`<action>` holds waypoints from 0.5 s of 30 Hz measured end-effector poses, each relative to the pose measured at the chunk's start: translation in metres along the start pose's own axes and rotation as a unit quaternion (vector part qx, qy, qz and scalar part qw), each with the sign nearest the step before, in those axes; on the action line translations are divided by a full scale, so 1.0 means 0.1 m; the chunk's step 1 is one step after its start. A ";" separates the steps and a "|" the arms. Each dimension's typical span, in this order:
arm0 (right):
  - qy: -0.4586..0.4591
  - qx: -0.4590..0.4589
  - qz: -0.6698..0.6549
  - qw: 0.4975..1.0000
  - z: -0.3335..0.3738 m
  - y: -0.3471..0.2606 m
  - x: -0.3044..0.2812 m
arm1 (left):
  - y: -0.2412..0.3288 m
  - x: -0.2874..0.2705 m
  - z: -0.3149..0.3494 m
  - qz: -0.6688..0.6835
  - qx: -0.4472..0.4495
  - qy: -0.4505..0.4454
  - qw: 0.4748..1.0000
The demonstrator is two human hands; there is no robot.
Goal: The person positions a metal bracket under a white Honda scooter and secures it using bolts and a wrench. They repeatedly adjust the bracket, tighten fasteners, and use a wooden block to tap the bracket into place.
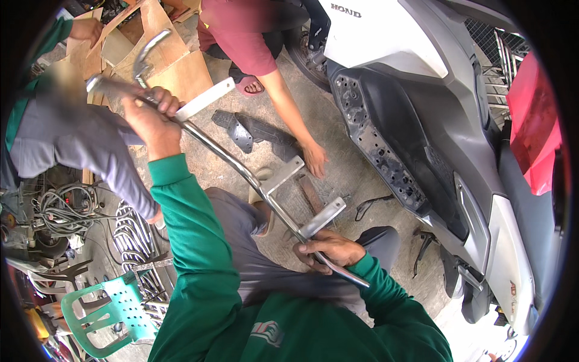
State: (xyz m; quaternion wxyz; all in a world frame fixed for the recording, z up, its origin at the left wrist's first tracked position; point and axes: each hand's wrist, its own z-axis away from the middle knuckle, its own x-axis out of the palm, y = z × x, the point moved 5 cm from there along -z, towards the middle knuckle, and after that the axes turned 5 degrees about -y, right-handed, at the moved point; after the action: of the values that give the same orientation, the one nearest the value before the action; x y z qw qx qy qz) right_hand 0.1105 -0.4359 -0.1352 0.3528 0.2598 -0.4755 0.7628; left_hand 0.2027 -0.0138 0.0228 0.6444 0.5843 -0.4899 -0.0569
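Both my hands grip a long chrome metal tube (220, 149) with several flat, drilled bracket tabs along it. It slants from upper left to lower right above the floor. My left hand (155, 117) wraps the upper part, close to a curved branch of tube and the uppermost tab. My right hand (329, 248) is closed round the lower part, next to the lowest tab. To the right stands a white and dark grey scooter (416, 120), apart from the tube; its footboard (380, 151) shows many holes.
A co-worker in a maroon shirt (244, 39) reaches a bare hand toward the floor beside black plastic pieces (256, 130). Another person in grey trousers (72, 133) is at left. Cardboard (175, 69), coiled cables (66, 208), bent metal tubes (136, 235) and a green plastic chair (111, 314) stand around.
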 end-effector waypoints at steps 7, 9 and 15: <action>0.229 -0.089 0.558 0.793 0.13 -0.05 -0.51 | 0.28 -0.32 0.00 0.023 0.020 0.024 0.999; 0.302 -0.041 0.587 0.750 0.13 -0.04 -0.70 | 0.25 -0.27 0.00 0.031 0.010 -0.051 0.998; 0.446 -0.010 0.641 0.625 0.19 -0.23 -1.14 | 0.29 -0.34 0.05 0.116 -0.082 -0.048 0.989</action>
State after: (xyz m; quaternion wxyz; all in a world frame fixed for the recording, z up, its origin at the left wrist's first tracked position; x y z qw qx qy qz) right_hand 0.2003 -0.4794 -0.1987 -0.0536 -0.4858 -0.3136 0.8141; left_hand 0.1672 0.0136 0.0266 0.6685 0.4652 -0.5781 -0.0498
